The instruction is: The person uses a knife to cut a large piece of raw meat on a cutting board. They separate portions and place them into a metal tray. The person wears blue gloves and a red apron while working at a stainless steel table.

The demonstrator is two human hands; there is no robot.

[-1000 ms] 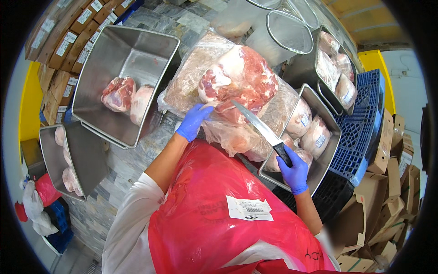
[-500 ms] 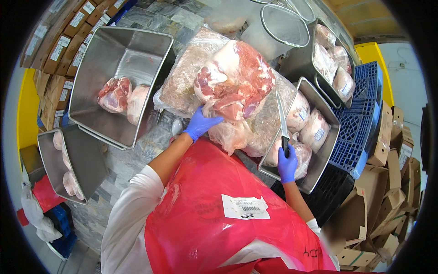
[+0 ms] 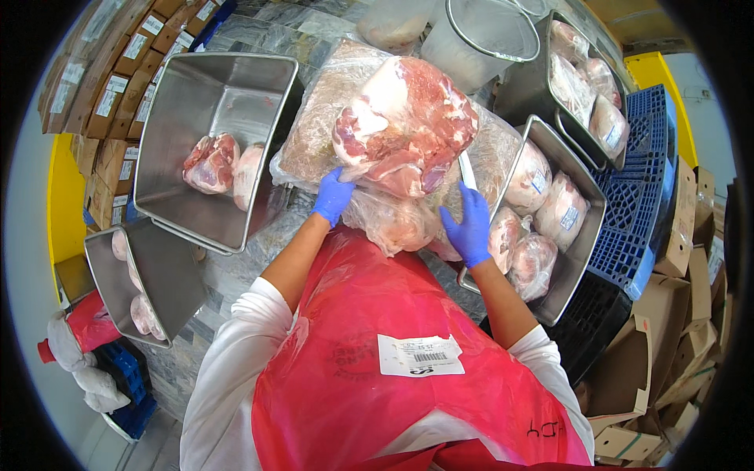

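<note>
One big cut of raw meat [image 3: 416,118] sits at upper centre. The left hand [image 3: 334,196] touches its lower-left edge; I can't tell if it grips. The right hand [image 3: 471,229], thumb wide, has one knife [image 3: 466,169] at its fingertips, hold unclear. Two pieces [image 3: 210,163] lie in the upper-left bin [image 3: 212,86], four wrapped pieces [image 3: 528,179] in the centre-right bin [image 3: 580,255].

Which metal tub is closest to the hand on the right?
The lower tub on the right, holding bagged meat. Its rim comes right beside the right hand; the others stand farther off.
</note>
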